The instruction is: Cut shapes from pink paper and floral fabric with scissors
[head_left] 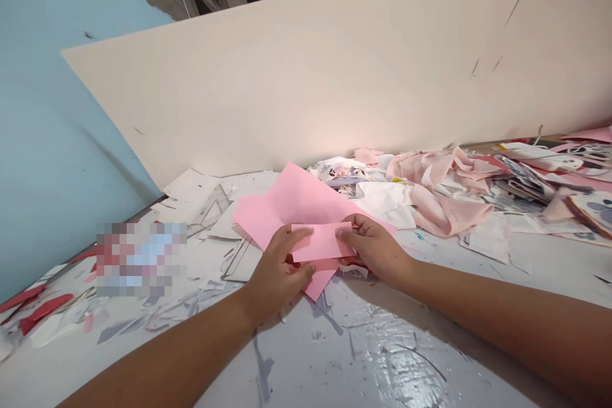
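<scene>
A large pink sheet (296, 204) lies on the white worktable (382, 363), partly lifted at its near edge. A smaller pink strip (320, 242) rests over its near part, held at both ends. My left hand (277, 274) pinches the strip's left end with thumb and fingers closed on it. My right hand (375, 245) pinches the right end the same way. Both forearms reach in from the bottom of the view. Under the hands, scraps of red and white material show.
A tall cream board (335, 70) stands along the table's far side. Pink and white fabric pieces (435, 191) pile at the right. White paper offcuts (201, 204) and red scraps (38, 306) litter the left. A pale blue wall (43, 140) is left.
</scene>
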The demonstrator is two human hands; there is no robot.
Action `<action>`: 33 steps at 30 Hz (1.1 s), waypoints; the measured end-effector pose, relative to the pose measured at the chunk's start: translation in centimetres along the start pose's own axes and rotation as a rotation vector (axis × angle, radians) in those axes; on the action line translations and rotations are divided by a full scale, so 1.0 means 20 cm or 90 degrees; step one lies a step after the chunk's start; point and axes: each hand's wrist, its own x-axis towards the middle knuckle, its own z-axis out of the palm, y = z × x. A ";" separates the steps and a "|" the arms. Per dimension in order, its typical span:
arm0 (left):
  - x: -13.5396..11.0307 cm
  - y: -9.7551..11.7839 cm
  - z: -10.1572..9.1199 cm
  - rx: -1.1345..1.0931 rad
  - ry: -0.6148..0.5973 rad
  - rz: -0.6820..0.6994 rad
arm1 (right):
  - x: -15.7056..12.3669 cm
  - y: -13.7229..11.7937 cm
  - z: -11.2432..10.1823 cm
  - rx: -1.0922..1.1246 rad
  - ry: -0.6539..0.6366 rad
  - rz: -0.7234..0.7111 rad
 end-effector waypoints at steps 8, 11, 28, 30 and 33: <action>0.01 0.03 -0.01 -0.184 0.001 -0.111 | -0.02 -0.03 0.01 0.060 -0.056 0.004; 0.02 0.01 -0.01 -0.254 0.045 -0.114 | -0.02 -0.03 0.01 0.063 -0.065 0.026; 0.04 -0.02 0.01 -0.232 0.173 -0.039 | -0.06 -0.02 0.04 -0.067 -0.105 -0.078; 0.04 -0.01 0.01 -0.230 0.176 -0.047 | -0.05 -0.02 0.04 -0.020 -0.113 -0.071; 0.04 -0.01 0.00 -0.227 0.173 -0.060 | -0.05 -0.03 0.05 0.019 -0.109 -0.052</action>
